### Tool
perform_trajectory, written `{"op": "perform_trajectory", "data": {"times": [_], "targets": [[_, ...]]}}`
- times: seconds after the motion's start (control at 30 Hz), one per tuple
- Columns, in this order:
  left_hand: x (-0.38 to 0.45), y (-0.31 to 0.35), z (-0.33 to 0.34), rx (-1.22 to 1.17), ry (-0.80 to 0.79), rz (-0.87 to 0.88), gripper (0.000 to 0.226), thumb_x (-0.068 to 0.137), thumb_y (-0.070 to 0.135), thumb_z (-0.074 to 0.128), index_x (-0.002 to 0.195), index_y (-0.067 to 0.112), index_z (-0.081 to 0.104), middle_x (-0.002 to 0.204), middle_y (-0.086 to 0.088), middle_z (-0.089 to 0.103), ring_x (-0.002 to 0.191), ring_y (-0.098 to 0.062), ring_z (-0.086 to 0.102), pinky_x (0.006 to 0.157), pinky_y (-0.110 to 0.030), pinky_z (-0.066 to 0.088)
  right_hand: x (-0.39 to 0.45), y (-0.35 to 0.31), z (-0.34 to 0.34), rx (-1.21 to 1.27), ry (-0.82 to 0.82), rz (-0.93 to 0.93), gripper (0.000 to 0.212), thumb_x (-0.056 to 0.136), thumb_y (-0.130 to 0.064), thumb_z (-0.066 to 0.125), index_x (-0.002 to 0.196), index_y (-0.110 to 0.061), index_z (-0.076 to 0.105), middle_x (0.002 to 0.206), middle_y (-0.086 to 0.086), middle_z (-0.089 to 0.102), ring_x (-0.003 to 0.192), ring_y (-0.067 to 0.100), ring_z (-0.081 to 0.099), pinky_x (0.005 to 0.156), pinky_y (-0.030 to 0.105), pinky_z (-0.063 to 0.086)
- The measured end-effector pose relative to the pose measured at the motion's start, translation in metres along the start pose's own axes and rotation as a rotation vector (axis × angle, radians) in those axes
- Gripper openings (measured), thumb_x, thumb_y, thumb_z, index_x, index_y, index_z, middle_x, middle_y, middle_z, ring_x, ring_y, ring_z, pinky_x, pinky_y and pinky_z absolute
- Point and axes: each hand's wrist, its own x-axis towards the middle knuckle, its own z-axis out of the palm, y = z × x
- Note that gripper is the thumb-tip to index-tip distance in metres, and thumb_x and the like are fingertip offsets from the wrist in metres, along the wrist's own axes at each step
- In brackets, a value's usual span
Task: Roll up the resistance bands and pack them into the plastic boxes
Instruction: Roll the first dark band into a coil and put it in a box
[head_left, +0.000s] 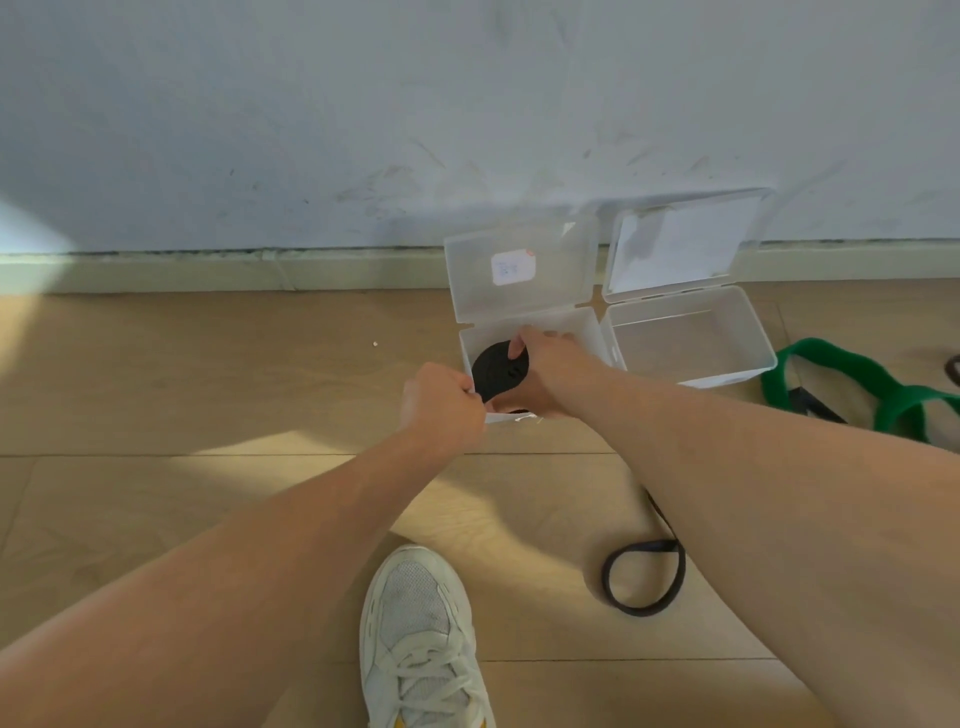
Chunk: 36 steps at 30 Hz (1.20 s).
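At frame centre, the right hand (548, 371) presses a rolled black band (497, 370) into the left open box (587, 327); the left hand (441, 402), grip clenched on its rim, steadies it.

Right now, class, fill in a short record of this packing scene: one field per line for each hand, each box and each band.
left hand: grips the near rim of the left box
right hand: presses the rolled black band into the left box
left box: lid open, holds the black roll
right box: lid open, looks empty
green band: unrolled on the floor, right of the boxes
black loop band: unrolled on the floor, near the white shoe
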Motion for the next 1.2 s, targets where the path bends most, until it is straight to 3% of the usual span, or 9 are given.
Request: {"op": "perform_trajectory", "data": {"times": [0.07, 0.17, 0.23, 0.4, 0.67, 0.83, 0.93, 1.03, 1.2], "targets": [[-0.002, -0.001, 0.003, -0.073, 0.031, -0.034, 0.022, 0.093, 0.000, 0.055, 0.080, 0.012, 0.068, 0.097, -0.016, 0.074, 0.082, -0.035, 0.075, 0.081, -0.053, 0.062, -0.003, 0.005, 0.006, 0.016, 0.037, -0.032, 0.072, 0.065, -0.058, 0.085, 0.121, -0.032, 0.048, 0.133, 0.000, 0.041, 0.120, 0.025, 0.043, 0.100, 0.039, 0.047], [-0.003, -0.001, 0.006, -0.123, 0.065, -0.059, 0.037, 0.094, 0.006, 0.058, 0.130, 0.014, 0.057, 0.109, -0.013, 0.070, 0.086, -0.033, 0.076, 0.082, -0.049, 0.063, -0.009, 0.007, 0.013, -0.001, 0.115, -0.001, 0.077, 0.069, -0.068, 0.077, 0.135, -0.038, 0.049, 0.140, 0.001, 0.038, 0.125, 0.028, 0.042, 0.101, 0.041, 0.043], [-0.004, 0.001, 0.007, -0.092, 0.078, 0.001, 0.055, 0.094, 0.006, 0.059, 0.143, 0.026, 0.042, 0.104, -0.012, 0.070, 0.084, -0.032, 0.075, 0.080, -0.047, 0.062, -0.013, 0.007, 0.014, -0.100, 0.077, -0.042, 0.081, 0.077, -0.073, 0.065, 0.146, -0.037, 0.041, 0.140, 0.006, 0.044, 0.125, 0.030, 0.048, 0.105, 0.044, 0.043], [-0.006, -0.001, 0.006, 0.117, 0.058, 0.192, 0.028, 0.101, 0.011, 0.050, 0.117, 0.022, 0.069, 0.101, -0.005, 0.070, 0.083, -0.024, 0.067, 0.070, -0.034, 0.055, -0.022, 0.013, -0.010, 0.097, -0.024, 0.002, 0.111, 0.076, -0.063, 0.076, 0.153, -0.014, 0.013, 0.129, 0.007, 0.058, 0.114, 0.030, 0.060, 0.092, 0.040, 0.052], [0.005, 0.003, 0.001, 0.208, -0.062, 0.197, 0.022, 0.098, 0.038, 0.065, 0.110, 0.019, 0.067, 0.076, 0.011, 0.049, 0.067, -0.007, 0.049, 0.054, -0.023, 0.034, -0.030, 0.013, -0.014, 0.427, -0.059, 0.102, 0.054, 0.084, -0.014, 0.080, 0.132, -0.018, 0.055, 0.115, 0.002, 0.063, 0.103, 0.020, 0.055, 0.067, 0.020, 0.039], [0.011, 0.011, -0.012, 0.308, -0.210, 0.271, 0.044, 0.101, 0.033, 0.061, 0.142, 0.018, 0.056, 0.081, 0.011, 0.050, 0.083, -0.017, 0.053, 0.069, -0.026, 0.039, -0.021, 0.012, -0.012, 0.536, -0.058, 0.179, 0.058, 0.082, -0.018, 0.082, 0.133, -0.015, 0.056, 0.121, 0.005, 0.066, 0.110, 0.025, 0.060, 0.084, 0.029, 0.046], [0.013, 0.009, -0.013, 0.353, -0.290, 0.276, 0.058, 0.103, 0.037, 0.058, 0.155, 0.021, 0.042, 0.114, -0.002, 0.066, 0.101, -0.023, 0.061, 0.079, -0.025, 0.045, -0.019, 0.011, -0.012, 0.570, -0.036, 0.210, 0.067, 0.081, -0.004, 0.081, 0.140, -0.015, 0.052, 0.129, 0.010, 0.063, 0.113, 0.027, 0.058, 0.096, 0.034, 0.049], [0.018, 0.007, -0.009, 0.389, -0.328, 0.254, 0.063, 0.102, 0.043, 0.058, 0.158, 0.022, 0.037, 0.148, -0.007, 0.055, 0.124, -0.025, 0.058, 0.102, -0.036, 0.049, -0.019, 0.009, -0.014, 0.537, -0.038, 0.212, 0.075, 0.084, -0.001, 0.077, 0.149, -0.015, 0.042, 0.137, 0.012, 0.057, 0.119, 0.030, 0.053, 0.093, 0.032, 0.043], [0.020, 0.020, -0.012, 0.511, -0.309, 0.254, 0.068, 0.097, 0.046, 0.065, 0.156, 0.020, 0.041, 0.156, -0.005, 0.049, 0.139, -0.027, 0.050, 0.112, -0.041, 0.042, -0.019, 0.006, -0.014, 0.424, -0.018, 0.178, 0.075, 0.083, -0.005, 0.079, 0.148, -0.016, 0.044, 0.137, 0.013, 0.057, 0.124, 0.035, 0.054, 0.098, 0.036, 0.046]]}}
